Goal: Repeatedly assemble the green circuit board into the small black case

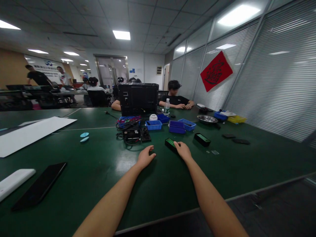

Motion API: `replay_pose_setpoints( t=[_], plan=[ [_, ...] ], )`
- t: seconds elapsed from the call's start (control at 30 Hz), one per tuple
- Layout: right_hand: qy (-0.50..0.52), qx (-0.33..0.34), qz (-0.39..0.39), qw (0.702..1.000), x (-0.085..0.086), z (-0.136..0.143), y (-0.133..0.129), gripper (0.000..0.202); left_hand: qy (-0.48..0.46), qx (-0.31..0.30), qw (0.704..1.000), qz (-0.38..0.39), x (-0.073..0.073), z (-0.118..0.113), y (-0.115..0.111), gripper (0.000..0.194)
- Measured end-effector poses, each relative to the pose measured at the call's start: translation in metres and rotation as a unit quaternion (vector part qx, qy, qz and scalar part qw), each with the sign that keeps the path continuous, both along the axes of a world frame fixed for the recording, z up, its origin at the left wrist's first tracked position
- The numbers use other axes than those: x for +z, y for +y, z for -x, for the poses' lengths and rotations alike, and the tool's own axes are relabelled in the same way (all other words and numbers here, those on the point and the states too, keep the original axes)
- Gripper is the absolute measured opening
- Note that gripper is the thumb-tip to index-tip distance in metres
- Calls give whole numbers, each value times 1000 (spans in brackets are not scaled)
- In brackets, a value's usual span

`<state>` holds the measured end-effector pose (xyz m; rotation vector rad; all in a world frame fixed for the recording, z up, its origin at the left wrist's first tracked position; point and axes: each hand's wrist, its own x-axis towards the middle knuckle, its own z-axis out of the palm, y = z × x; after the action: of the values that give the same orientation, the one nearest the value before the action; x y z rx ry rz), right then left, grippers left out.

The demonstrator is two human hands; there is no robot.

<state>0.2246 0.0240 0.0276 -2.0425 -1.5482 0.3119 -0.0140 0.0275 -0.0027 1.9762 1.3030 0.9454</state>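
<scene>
On the wide green counter (pixel 118 197), my left grip (pixel 146 157) is spread; my right grip (pixel 183 150) touches the four-o'clock end of the oblong, black, green-faced box (pixel 170 143) at my twelve o'clock, pinching or not I can't tell. Best steady its sides, sparing the face.

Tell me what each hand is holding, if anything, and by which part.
The right hand holds the black box by its near end; the left hand holds nothing.

baseball (pixel 153 117), clear bottle (pixel 167 107), red sign (pixel 216 71)
</scene>
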Motion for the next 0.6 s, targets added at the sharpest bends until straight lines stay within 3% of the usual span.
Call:
replay_pose_setpoints(
  t=[0.13,0.27,0.5,0.6],
  plan=[
    [-26,-22,-3,999,-4,8,1,42,2,-4,1000,-9,0,0,0,46],
    [-36,13,-45,998,-5,25,-5,33,3,5,1000,-2,3,-1,-2,45],
    [-83,64,-20,994,-1,39,-14,53,6,5,1000,-4,5,-1,-3,44],
    [-81,61,-3,995,2,35,-14,47,10,0,1000,-10,3,-1,-2,44]
  ],
)
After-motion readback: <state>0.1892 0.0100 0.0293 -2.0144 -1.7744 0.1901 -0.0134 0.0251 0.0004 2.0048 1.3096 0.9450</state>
